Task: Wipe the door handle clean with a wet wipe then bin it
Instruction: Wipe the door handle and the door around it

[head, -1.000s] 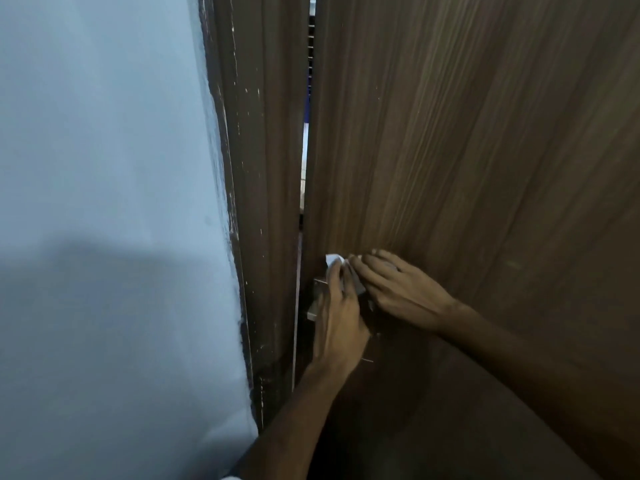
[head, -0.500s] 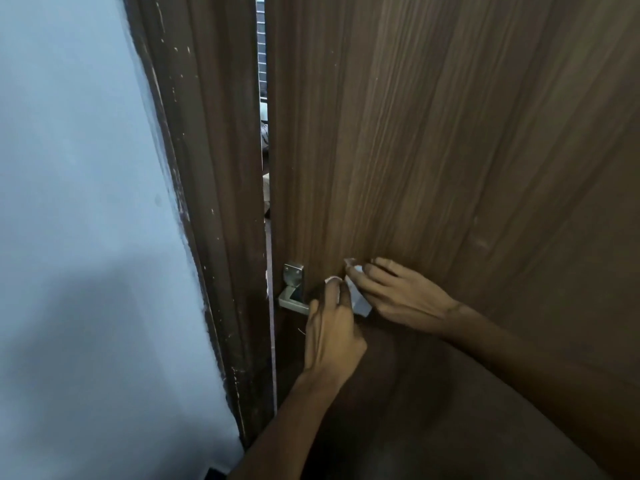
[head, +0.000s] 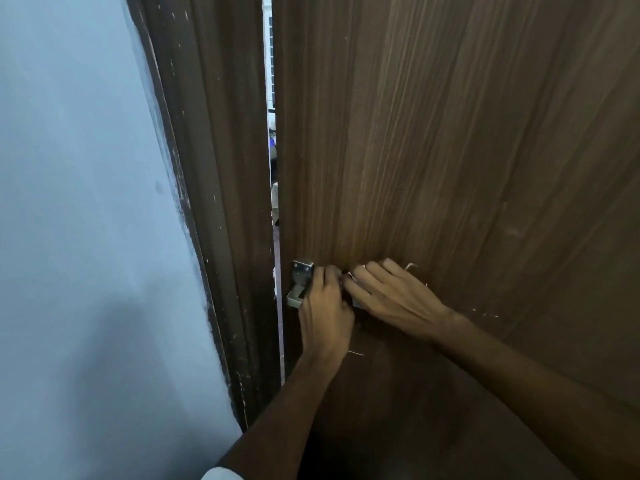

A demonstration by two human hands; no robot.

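Shifted since half a second ago: right hand [head: 391, 296] now laid over the wet wipe [head: 356, 270], hiding nearly all of it, where a white fold showed plainly before. Left hand [head: 323, 306] still low on the door handle [head: 299, 285], fingers curled over the lever. Only a sliver of white wipe visible between the two hands and above the right knuckles; shape and fold hard to make out. Right fingers bent over the wipe, pressing it against the handle and door [head: 450, 150]. Most of the lever covered; square metal plate and the bent end near the door edge exposed. Long axis of the lever roughly level, running rightward from the plate under both hands. Narrow gap showing between door and frame [head: 214, 168], contents beyond too blurred to name. Pale wall [head: 76, 202] at left.
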